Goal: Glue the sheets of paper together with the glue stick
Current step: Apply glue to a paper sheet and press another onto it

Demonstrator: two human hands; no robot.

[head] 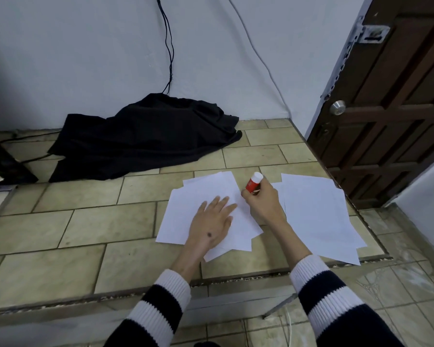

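Observation:
Several white sheets of paper (186, 209) lie overlapped and fanned on a tiled ledge. My left hand (212, 222) presses flat on them with straight fingers. My right hand (262, 200) grips a red glue stick (253, 184) with a white end pointing up, its lower end down at the right edge of these sheets. A second pile of white sheets (318, 214) lies to the right of my right hand.
A black cloth (145, 136) is heaped against the wall behind the papers, with cables running down to it. A dark wooden door (391, 101) stands at the right. The tiled ledge (85, 234) drops off at its front edge near my sleeves.

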